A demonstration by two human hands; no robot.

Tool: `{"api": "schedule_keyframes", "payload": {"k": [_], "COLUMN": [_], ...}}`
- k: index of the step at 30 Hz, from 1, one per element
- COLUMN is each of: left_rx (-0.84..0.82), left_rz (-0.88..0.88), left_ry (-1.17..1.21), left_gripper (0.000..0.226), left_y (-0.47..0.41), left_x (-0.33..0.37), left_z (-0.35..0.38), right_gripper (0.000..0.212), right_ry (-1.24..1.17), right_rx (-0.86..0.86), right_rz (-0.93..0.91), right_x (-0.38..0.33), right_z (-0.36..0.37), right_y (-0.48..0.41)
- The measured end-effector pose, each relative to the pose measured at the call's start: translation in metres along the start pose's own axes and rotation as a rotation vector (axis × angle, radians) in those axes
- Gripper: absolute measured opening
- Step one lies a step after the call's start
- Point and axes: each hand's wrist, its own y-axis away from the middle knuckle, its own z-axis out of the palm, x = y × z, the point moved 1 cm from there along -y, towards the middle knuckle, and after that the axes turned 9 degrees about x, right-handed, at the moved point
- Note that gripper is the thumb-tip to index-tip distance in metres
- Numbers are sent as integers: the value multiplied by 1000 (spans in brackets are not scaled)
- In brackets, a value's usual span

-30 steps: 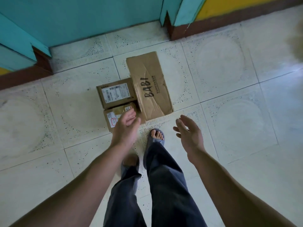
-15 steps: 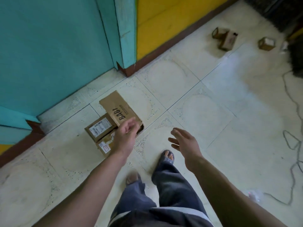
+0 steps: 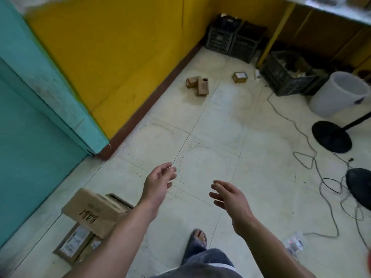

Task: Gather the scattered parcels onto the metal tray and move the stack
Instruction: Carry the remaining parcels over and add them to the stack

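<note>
Lower left: BABI cardboard box (image 3: 96,211) on tiled floor (image 3: 210,121), labelled parcel (image 3: 72,243) just below it in frame. Centre: left grip (image 3: 158,181) empty, fingers loosely spread. Right grip (image 3: 230,197) empty, fingers relaxed. Upper centre: pair of small parcels (image 3: 202,87), touching; single small parcel (image 3: 240,77) near, to their right.

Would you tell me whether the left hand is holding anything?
Empty: the left hand hovers over the floor tiles, fingers loosely curled, nothing between them.

large brown babi parcel (image 3: 94,212) against flat labelled parcels (image 3: 73,244); touching small pair (image 3: 197,85) and lone parcel (image 3: 240,77) well apart
</note>
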Motion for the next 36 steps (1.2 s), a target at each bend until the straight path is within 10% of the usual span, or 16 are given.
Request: {"api": "schedule_keyframes", "payload": {"k": [13,36], "left_rx": [-120,-161], "left_rz": [10,-64], "left_ry": [-83,-106], "left_gripper": [18,9], "left_y": [-51,-386], "left_x": [86,277], "left_z": [201,472], "right_gripper": [19,23], "right_ry": [-165,-109], "right_rx": [71,116], "right_rz": [5,61], "right_x": [-105,-371], "right_z": [-105,-145], "right_y": [-126,-511]}}
